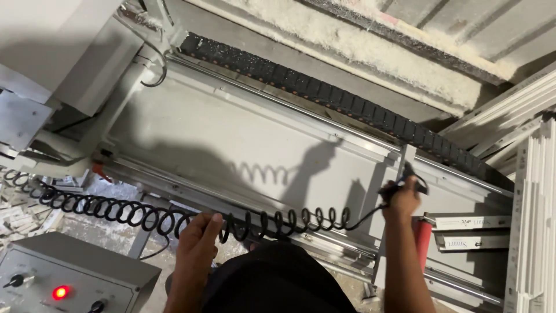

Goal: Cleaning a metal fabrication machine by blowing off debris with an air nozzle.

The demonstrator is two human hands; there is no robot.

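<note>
We see a grey metal machine bed (pixel 231 145) with a black cable chain (pixel 347 104), sawdust heap (pixel 359 43), white profiles (pixel 536 220) stacked right, control box (pixel 63 272) with lit red lamp (pixel 61 292), hard shadows.

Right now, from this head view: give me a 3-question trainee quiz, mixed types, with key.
1. True or false: the left hand grips the black coiled hose.
2. What does the right hand hold? A) a red roller B) the black nozzle tool at the hose's end C) a white profile
3. Fill in: the lamp on the grey control box glows ____.

Key: 1 true; 2 B; 3 red.
</note>
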